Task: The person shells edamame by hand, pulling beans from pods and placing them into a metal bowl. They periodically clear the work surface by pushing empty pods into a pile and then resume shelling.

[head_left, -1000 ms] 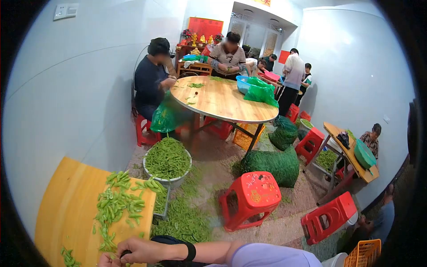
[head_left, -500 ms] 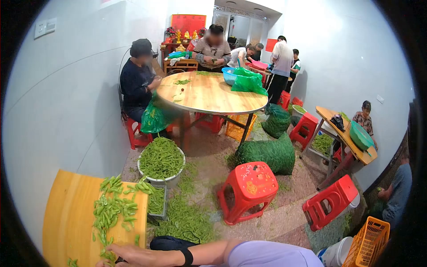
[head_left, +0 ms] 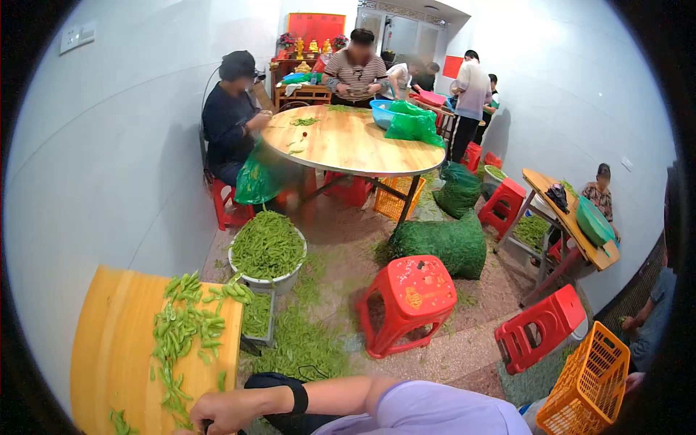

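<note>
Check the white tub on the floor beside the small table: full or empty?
Full: green pods heap above the rim of the white tub. Its depth below the heap can't be seen.

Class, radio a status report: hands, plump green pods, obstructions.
Right hand closed on small dark object. Left hand barely showing, grip unclear. Pods loosely spread on yellowish wooden table. Nothing visible between right hand and pods.
</note>
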`<state>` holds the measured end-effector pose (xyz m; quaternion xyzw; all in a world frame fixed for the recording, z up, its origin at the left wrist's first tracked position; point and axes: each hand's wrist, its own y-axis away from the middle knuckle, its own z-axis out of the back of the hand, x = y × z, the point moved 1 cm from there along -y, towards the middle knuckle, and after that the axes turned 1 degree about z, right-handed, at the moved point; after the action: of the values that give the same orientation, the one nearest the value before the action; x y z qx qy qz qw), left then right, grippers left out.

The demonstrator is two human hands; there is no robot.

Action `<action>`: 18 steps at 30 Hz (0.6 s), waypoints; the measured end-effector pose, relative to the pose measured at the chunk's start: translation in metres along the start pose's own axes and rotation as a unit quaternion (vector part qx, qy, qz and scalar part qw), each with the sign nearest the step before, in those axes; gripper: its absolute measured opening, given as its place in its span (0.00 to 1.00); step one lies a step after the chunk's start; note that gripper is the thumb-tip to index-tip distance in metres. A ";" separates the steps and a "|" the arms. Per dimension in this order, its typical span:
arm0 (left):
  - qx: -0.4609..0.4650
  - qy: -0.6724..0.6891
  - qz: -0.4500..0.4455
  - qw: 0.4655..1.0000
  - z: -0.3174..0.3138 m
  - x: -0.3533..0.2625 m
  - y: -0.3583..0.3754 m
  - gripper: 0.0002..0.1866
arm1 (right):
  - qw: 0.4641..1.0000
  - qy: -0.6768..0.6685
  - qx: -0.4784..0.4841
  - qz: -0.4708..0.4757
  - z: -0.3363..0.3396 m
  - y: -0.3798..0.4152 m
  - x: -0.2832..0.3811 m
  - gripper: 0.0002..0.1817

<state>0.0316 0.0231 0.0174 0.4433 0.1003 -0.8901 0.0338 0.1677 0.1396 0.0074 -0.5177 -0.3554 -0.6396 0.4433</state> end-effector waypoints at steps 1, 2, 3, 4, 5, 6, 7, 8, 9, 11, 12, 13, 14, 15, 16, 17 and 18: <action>0.000 -0.002 0.027 1.000 0.000 0.001 0.001 0.03 | 1.000 -0.001 -0.004 0.007 -0.003 0.000 0.000 0.08; 0.000 -0.004 0.053 0.999 0.001 0.003 0.003 0.03 | 1.000 -0.004 0.003 0.007 -0.006 -0.005 -0.010 0.08; -0.003 -0.005 0.060 0.998 0.002 0.005 0.004 0.03 | 0.995 -0.100 0.016 0.009 -0.011 -0.013 -0.028 0.07; -0.013 -0.022 0.018 1.000 0.003 0.006 0.005 0.03 | 0.980 -0.196 0.029 0.009 -0.013 -0.016 -0.027 0.07; -0.022 -0.039 -0.024 0.999 0.005 0.008 0.006 0.04 | 0.980 -0.198 0.035 0.008 -0.014 -0.015 -0.026 0.07; -0.025 -0.040 -0.019 0.999 0.006 0.009 0.007 0.04 | 0.987 -0.161 0.016 0.004 -0.014 -0.012 -0.025 0.07; -0.024 -0.040 -0.021 0.999 0.007 0.009 0.007 0.04 | 0.992 -0.122 -0.004 0.002 -0.011 -0.009 -0.018 0.07; -0.022 -0.040 -0.024 0.999 0.008 0.010 0.007 0.04 | 0.992 -0.123 0.001 0.002 -0.010 -0.009 -0.015 0.07; -0.023 -0.041 -0.021 0.999 0.009 0.010 0.007 0.04 | 0.989 -0.144 0.013 -0.011 -0.009 -0.008 -0.014 0.07; -0.008 -0.025 0.004 1.000 0.008 0.012 0.010 0.03 | 0.985 -0.168 0.024 -0.027 -0.009 -0.007 -0.012 0.08; -0.008 -0.025 0.006 1.000 0.007 0.013 0.010 0.03 | 0.989 -0.144 0.022 -0.029 -0.009 -0.007 -0.009 0.08; -0.011 -0.031 -0.009 0.999 0.008 0.013 0.010 0.03 | 0.992 -0.120 0.021 -0.030 -0.009 -0.007 -0.008 0.08; -0.015 -0.037 -0.021 0.999 0.008 0.013 0.011 0.03 | 0.992 -0.122 0.025 -0.032 -0.011 -0.011 -0.012 0.08; -0.017 -0.037 -0.014 0.999 0.009 0.012 0.012 0.03 | 0.996 -0.092 0.022 0.005 -0.013 -0.016 -0.018 0.08; -0.007 -0.056 -0.028 0.998 0.011 0.005 0.009 0.03 | 0.997 -0.062 0.019 0.043 -0.015 -0.020 -0.020 0.08; 0.003 -0.076 -0.043 0.996 0.012 0.002 0.009 0.03 | 0.997 -0.065 0.026 0.043 -0.016 -0.021 -0.020 0.08; -0.001 -0.077 -0.037 0.996 0.013 0.008 0.011 0.03 | 0.995 -0.080 0.059 0.008 -0.014 -0.021 -0.020 0.08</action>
<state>0.0184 0.0099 0.0167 0.3695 0.1144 -0.9221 0.0083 0.1444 0.1386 -0.0152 -0.5432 -0.4228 -0.5707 0.4478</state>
